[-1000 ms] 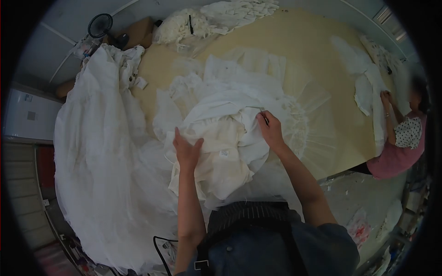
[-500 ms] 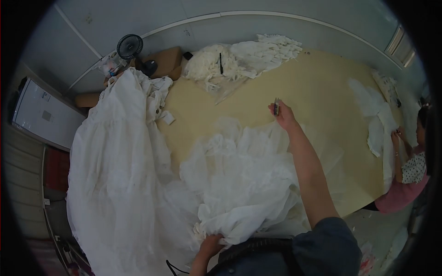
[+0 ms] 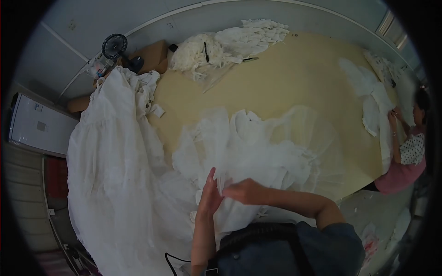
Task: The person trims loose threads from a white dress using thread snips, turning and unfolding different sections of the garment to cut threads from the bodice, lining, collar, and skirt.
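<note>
White sheer fabric, like tulle (image 3: 216,138), is spread in layers in front of me. A narrow fold of it rises between my two hands. My right hand (image 3: 246,191) is closed, with its fingertips pinching that fold; it is slightly blurred. Close beside it, my left hand (image 3: 209,198) is raised against the fabric, one finger stretched upward and apart from the others. A white piece with a scalloped edge (image 3: 244,124) lies on the layers beyond my hands. A small slim tool (image 3: 251,59) lies farther off on the table, its kind too small to tell.
A large white gown (image 3: 115,152) is heaped at the left. Behind on the yellowish table (image 3: 285,83) are a pile of cream scraps (image 3: 193,53) with a black pen-like object, a fan (image 3: 115,46) and a cardboard box (image 3: 154,55). Another person (image 3: 407,156) handles white fabric at the right.
My right hand has come back from over the table to the fabric, without the small tool it held. A slim tool now lies by the scraps. My left hand has moved up and forward.
</note>
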Demonstrator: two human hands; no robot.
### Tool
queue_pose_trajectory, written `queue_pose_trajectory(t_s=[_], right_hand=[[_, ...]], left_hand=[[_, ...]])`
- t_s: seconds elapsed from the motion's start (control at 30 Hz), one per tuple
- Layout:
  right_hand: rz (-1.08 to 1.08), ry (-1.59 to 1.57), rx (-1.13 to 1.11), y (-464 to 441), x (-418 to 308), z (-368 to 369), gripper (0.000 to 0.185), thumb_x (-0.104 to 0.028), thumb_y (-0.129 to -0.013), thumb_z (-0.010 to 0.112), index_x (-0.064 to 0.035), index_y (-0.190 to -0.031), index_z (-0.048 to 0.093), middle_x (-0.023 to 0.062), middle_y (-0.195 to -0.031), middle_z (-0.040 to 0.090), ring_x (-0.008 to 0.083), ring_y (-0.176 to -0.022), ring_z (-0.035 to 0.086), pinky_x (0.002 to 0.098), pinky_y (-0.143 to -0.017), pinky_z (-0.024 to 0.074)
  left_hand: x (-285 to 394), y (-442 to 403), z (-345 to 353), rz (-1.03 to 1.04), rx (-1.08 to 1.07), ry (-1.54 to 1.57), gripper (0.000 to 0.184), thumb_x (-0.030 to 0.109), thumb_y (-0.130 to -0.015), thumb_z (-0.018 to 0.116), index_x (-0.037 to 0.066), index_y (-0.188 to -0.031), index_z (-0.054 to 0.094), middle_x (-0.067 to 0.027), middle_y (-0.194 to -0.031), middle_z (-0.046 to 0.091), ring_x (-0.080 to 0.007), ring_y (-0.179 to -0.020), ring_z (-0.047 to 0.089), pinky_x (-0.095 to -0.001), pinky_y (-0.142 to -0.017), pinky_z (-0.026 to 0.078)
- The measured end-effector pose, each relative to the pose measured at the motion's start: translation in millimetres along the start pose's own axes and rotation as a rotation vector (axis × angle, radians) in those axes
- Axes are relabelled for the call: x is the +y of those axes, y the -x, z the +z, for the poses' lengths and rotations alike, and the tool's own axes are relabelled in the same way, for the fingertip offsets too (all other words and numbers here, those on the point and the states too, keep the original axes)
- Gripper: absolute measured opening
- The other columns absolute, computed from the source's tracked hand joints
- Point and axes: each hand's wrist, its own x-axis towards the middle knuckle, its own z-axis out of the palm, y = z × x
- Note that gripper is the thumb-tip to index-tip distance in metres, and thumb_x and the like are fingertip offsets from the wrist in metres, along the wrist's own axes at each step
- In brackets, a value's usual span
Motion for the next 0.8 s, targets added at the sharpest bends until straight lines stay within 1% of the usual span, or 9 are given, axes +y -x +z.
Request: queue_pose_trajectory(t_s=[0.13, 0.23, 0.33, 0.37, 0.47, 0.53, 0.63, 0.73, 0.8], right_hand=[[0.319, -0.374, -0.35, 101, -37, 45, 0.014, -0.024, -0.095, 0.056, -0.0117, -0.099, 0.061, 0.0182, -0.089, 0.065, 0.0401, -0.081, 0.063, 0.0479, -0.071, 0.0519], [0.564, -0.369, -0.513, 162, -29, 7, 0.021, -0.027, -0.093, 0.061, -0.0114, -0.106, 0.065, 0.0154, -0.095, 0.068, 0.0341, -0.09, 0.066, 0.0426, -0.08, 0.0515], [0.561, -0.393, -0.594, 142, -13, -79, 0.03, -0.031, -0.092, 0.064, -0.0085, -0.111, 0.067, 0.011, -0.095, 0.071, 0.0268, -0.094, 0.066, 0.0374, -0.084, 0.0512], [0.64, -0.326, -0.278, 119, -22, -109, 0.027, -0.028, -0.092, 0.065, -0.0055, -0.107, 0.067, 0.0109, -0.091, 0.07, 0.0225, -0.088, 0.067, 0.0346, -0.081, 0.052], [0.505, -0.486, 0.593, 39, 13, -124, 0.013, -0.007, -0.096, 0.056, 0.0016, -0.103, 0.063, 0.0106, -0.083, 0.067, 0.0143, -0.077, 0.066, 0.0278, -0.069, 0.0517], [0.439, -0.437, 0.682, -10, 64, -116, 0.02, -0.016, -0.094, 0.061, 0.002, -0.102, 0.064, 0.0116, -0.083, 0.068, 0.0215, -0.08, 0.069, 0.0336, -0.074, 0.0538], [0.486, 0.094, 0.353, -42, 188, -56, 0.043, -0.033, -0.088, 0.069, 0.0013, -0.113, 0.061, 0.0171, -0.1, 0.067, 0.0317, -0.096, 0.067, 0.0411, -0.084, 0.0537], [0.812, 0.185, 0.064, -23, 192, 2, 0.082, -0.048, -0.074, 0.078, 0.0, -0.133, 0.046, 0.0253, -0.131, 0.051, 0.0395, -0.115, 0.056, 0.0444, -0.093, 0.0497], [0.602, 0.299, 0.129, 7, 166, 49, 0.072, -0.04, -0.076, 0.076, -0.002, -0.131, 0.048, 0.0222, -0.116, 0.063, 0.037, -0.105, 0.063, 0.0482, -0.087, 0.0507]], left_hand=[[-50, -5, -23, 0.01, -0.037, 0.002, 0.027, 0.01, -0.091, 0.056, -0.002, -0.114, 0.06, -0.0109, -0.108, 0.067, -0.0233, -0.096, 0.065, -0.0371, -0.086, 0.054], [-76, 53, -43, -0.023, 0.082, 0.046, 0.026, 0.004, -0.083, 0.057, -0.005, -0.106, 0.063, -0.0111, -0.104, 0.067, -0.0256, -0.093, 0.066, -0.0372, -0.083, 0.054], [-111, 104, -79, -0.04, 0.129, -0.458, 0.022, 0.008, -0.085, 0.054, -0.004, -0.098, 0.066, -0.0099, -0.092, 0.068, -0.0221, -0.08, 0.064, -0.0353, -0.072, 0.052], [-130, 113, -108, 0.082, 0.059, -0.808, 0.021, 0.009, -0.084, 0.054, -0.004, -0.096, 0.066, -0.0097, -0.088, 0.067, -0.0214, -0.077, 0.064, -0.0351, -0.07, 0.051], [-150, 125, -103, -0.024, 0.171, -0.726, 0.02, 0.012, -0.084, 0.055, -0.004, -0.09, 0.066, -0.0086, -0.078, 0.065, -0.0184, -0.069, 0.06, -0.0341, -0.063, 0.047], [-166, 132, -97, -0.052, 0.257, -0.578, 0.021, 0.014, -0.083, 0.055, -0.004, -0.087, 0.065, -0.0073, -0.073, 0.063, -0.0163, -0.066, 0.057, -0.0334, -0.06, 0.044], [-182, 151, -91, 0.182, 0.327, -0.833, 0.025, 0.016, -0.083, 0.056, -0.008, -0.081, 0.062, -0.0096, -0.064, 0.061, -0.014, -0.063, 0.053, -0.0363, -0.055, 0.041], [-249, 180, -171, 0.123, 0.484, -1.067, 0.027, 0.017, -0.083, 0.057, -0.009, -0.079, 0.061, -0.018, -0.064, 0.061, -0.0214, -0.06, 0.057, -0.0416, -0.055, 0.042], [-263, 204, -203, -0.039, 0.564, -1.111, 0.026, 0.017, -0.083, 0.057, -0.008, -0.08, 0.063, -0.0176, -0.066, 0.063, -0.0223, -0.062, 0.059, -0.0417, -0.057, 0.043]])
